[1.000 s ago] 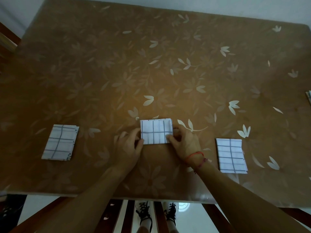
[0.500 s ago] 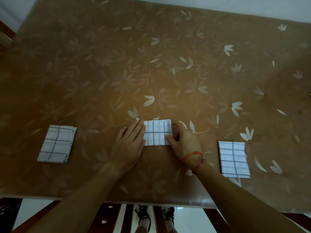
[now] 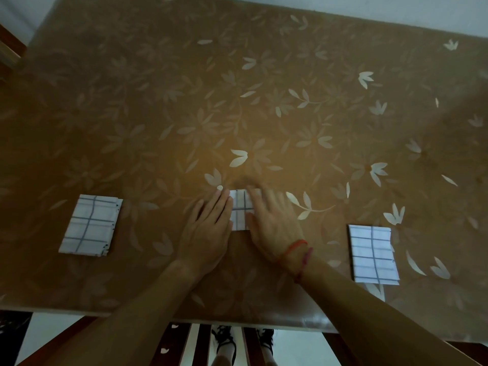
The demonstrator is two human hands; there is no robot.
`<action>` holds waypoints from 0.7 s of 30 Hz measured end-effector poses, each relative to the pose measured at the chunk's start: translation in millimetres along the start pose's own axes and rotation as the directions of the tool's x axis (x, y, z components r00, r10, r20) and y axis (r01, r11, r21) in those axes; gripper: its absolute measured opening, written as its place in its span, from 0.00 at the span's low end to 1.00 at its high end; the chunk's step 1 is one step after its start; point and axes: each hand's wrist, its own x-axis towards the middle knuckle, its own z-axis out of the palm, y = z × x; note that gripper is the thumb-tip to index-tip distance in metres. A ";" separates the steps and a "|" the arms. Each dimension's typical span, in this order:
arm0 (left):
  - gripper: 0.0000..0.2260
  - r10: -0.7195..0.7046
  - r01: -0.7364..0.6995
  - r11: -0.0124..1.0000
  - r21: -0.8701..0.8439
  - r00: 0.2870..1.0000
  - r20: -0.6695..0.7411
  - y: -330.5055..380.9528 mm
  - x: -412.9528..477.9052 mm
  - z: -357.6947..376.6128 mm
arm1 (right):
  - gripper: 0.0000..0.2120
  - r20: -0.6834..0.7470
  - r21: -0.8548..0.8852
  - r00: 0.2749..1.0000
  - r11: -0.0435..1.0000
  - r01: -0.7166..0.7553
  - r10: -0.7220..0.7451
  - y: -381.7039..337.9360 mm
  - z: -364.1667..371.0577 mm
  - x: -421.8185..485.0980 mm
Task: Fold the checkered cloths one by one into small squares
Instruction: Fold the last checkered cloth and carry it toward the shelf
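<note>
Three folded white cloths with dark checks lie on the table. The middle cloth point(image 3: 240, 210) sits near the front edge, mostly covered by my hands. My left hand point(image 3: 208, 225) lies flat with straight fingers along the cloth's left edge. My right hand point(image 3: 272, 220) is blurred and presses flat over the cloth's right half, fingers spread. A second folded cloth point(image 3: 91, 225) rests to the left and a third folded cloth point(image 3: 372, 252) to the right, both apart from my hands.
The table point(image 3: 237, 101) has a brown glossy cover with a leaf pattern. Its front edge runs just below my forearms. A wooden chair frame point(image 3: 10, 48) shows at the far left. My feet and chair slats appear under the table.
My right hand has moved from pinching the cloth's right edge to lying flat on top of it. My left hand has straightened against the left edge. The visible part of the cloth is narrower.
</note>
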 end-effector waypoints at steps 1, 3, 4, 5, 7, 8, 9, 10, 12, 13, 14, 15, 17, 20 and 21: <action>0.22 0.015 -0.015 1.000 -0.003 1.000 -0.005 -0.6 -0.7 1.1 | 0.20 0.026 0.013 0.995 0.995 0.100 -0.100 -6.7 8.7 0.6; 0.22 0.048 -0.048 0.999 -0.014 0.999 -0.005 -1.3 -1.6 3.0 | 0.22 0.123 0.007 0.974 0.982 0.190 -0.190 -13.7 25.5 1.1; 0.22 0.055 -0.055 0.998 -0.025 0.998 -0.005 -1.3 -1.7 3.3 | 0.23 0.166 0.003 0.968 0.982 0.189 -0.187 -12.7 31.7 0.9; 0.22 0.053 -0.053 0.998 -0.035 0.999 -0.006 -1.2 -1.6 3.5 | 0.23 0.202 0.006 0.964 0.984 0.176 -0.173 -10.3 36.0 0.7; 0.23 0.040 -0.040 0.998 -0.044 0.999 -0.010 -0.7 -1.3 3.5 | 0.24 0.255 -0.009 0.954 0.987 0.163 -0.155 -5.2 40.1 -0.5; 0.23 0.035 -0.035 0.998 -0.046 0.999 -0.012 -0.7 -0.7 3.8 | 0.24 0.274 -0.031 0.949 0.985 0.171 -0.156 -3.2 41.3 -0.7; 0.23 0.033 -0.034 0.998 -0.047 0.999 -0.013 -0.5 -0.6 3.9 | 0.24 0.288 -0.055 0.944 0.982 0.182 -0.159 -2.5 41.2 -1.0; 0.23 0.031 -0.032 0.998 -0.048 0.999 -0.012 -0.4 -0.7 4.3 | 0.24 0.299 -0.074 0.941 0.979 0.189 -0.159 -2.8 40.9 -1.2; 0.23 0.029 -0.030 0.998 -0.047 0.999 -0.014 -1.0 -1.0 4.9 | 0.25 0.321 -0.099 0.937 0.979 0.181 -0.140 -3.7 39.7 -1.1; 0.23 0.031 -0.032 0.998 -0.045 0.999 -0.016 -1.0 -0.7 5.1 | 0.25 0.334 -0.109 0.934 0.979 0.171 -0.126 -3.3 38.1 -0.4; 0.23 0.034 -0.034 0.999 -0.040 0.999 -0.015 -0.9 -0.5 5.1 | 0.26 0.344 -0.122 0.932 0.978 0.170 -0.119 -2.4 36.1 0.3; 0.23 0.036 -0.037 0.999 -0.035 0.999 -0.013 -0.9 -0.6 5.1 | 0.26 0.350 -0.137 0.929 0.974 0.180 -0.122 -0.8 34.4 0.9; 0.23 0.039 -0.040 0.999 -0.032 0.999 -0.009 -1.1 -0.7 4.1 | 0.27 0.364 -0.158 0.921 0.966 0.206 -0.137 5.1 30.0 0.0; 0.24 0.043 -0.043 0.999 -0.025 0.999 0.006 -1.7 -0.4 3.1 | 0.28 0.386 -0.188 0.915 0.960 0.207 -0.121 26.2 19.4 -4.9; 0.23 0.041 -0.041 0.999 -0.025 0.999 0.013 -1.9 -0.5 3.2 | 0.28 0.395 -0.202 0.912 0.958 0.203 -0.109 35.2 14.4 -7.6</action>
